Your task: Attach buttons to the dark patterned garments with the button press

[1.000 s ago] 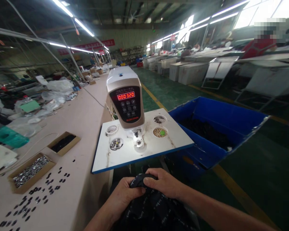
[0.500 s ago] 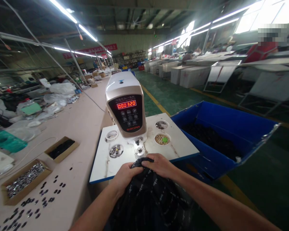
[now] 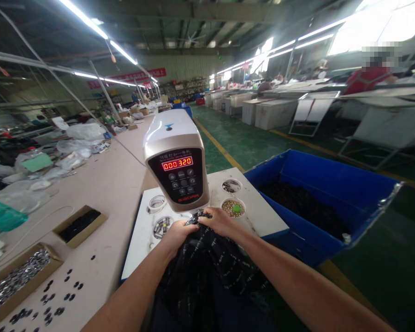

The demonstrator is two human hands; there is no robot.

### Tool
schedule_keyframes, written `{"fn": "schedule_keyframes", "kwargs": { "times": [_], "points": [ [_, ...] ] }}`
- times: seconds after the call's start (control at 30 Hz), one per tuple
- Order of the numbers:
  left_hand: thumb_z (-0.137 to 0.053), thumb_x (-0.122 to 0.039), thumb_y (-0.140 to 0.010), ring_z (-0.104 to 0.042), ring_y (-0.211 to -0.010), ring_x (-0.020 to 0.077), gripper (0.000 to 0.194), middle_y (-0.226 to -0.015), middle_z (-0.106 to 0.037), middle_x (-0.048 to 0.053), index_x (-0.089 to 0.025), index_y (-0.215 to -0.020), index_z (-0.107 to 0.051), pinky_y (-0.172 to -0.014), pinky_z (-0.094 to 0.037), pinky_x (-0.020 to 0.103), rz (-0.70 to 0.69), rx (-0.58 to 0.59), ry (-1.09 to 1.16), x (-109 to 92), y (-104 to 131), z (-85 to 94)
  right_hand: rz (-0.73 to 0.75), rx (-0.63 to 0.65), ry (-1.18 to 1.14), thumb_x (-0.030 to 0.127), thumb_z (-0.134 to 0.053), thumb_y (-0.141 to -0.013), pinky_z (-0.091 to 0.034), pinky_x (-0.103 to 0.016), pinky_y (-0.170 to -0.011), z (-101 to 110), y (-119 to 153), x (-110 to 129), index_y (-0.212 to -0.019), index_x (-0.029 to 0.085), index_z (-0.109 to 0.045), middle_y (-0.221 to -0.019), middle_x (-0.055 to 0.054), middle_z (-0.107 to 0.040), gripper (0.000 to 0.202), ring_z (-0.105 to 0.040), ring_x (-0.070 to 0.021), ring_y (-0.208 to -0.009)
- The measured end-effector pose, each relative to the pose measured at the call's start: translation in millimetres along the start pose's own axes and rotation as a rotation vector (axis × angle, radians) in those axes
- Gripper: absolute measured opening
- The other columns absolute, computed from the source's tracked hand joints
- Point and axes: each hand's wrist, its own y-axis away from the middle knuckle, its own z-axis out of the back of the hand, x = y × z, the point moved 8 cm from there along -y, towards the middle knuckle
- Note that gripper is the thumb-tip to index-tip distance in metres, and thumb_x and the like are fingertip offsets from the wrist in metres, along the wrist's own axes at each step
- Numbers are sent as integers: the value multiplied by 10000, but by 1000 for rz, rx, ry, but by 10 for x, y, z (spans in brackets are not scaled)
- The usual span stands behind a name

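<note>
A black garment [image 3: 210, 267] with small white lettering hangs down from both my hands. My left hand [image 3: 178, 235] is closed on its upper edge, and my right hand [image 3: 217, 221] pinches the same edge just beside it. The gathered edge is at the working end of a snap-fastening machine [image 3: 174, 161], under its head. Cloth and fingers hide the machine's lower die. The red display [image 3: 177, 163] reads 000320. Round wells in the white machine table [image 3: 138, 244] hold metal parts [image 3: 162, 227] on the left and gold-coloured pieces [image 3: 231, 208] with a green item on the right.
A blue bin [image 3: 297, 244] with dark cloth stands to the right. On the long table [image 3: 114, 184] at left are a carton of shiny metal pieces [image 3: 20, 276], a carton of black pieces [image 3: 79, 226] and scattered black discs [image 3: 58, 311]. A person in red [image 3: 368, 79] is far right.
Both hands have moved forward with the garment, bringing its edge from in front of the machine's working end to beneath the head. The camera view has shifted slightly.
</note>
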Motion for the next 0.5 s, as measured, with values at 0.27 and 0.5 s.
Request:
{"fn": "schedule_keyframes", "kwargs": {
  "times": [0.27, 0.5],
  "points": [
    [-776, -311, -628, -698, -748, 230, 297, -783, -763, 74, -123, -854, -731, -714, -503, 308, -3, -43, -10, -32, -107, 72, -15, 26, -7, 362, -601, -835, -347, -242, -607, -50, -136, -42, -801, 153, -735, -761, -5, -697, 251, -604, -169, -743],
    [-774, -294, -598, -693, -694, 226, 267, -744, -758, 82, -124, -800, -731, -675, -512, 307, 52, -50, 21, 29, -133, 79, -29, 24, 40, 370, -625, -823, -338, -249, -607, -65, -144, -75, -820, 159, -754, -759, -17, -705, 247, -601, -176, -733]
  ]
}}
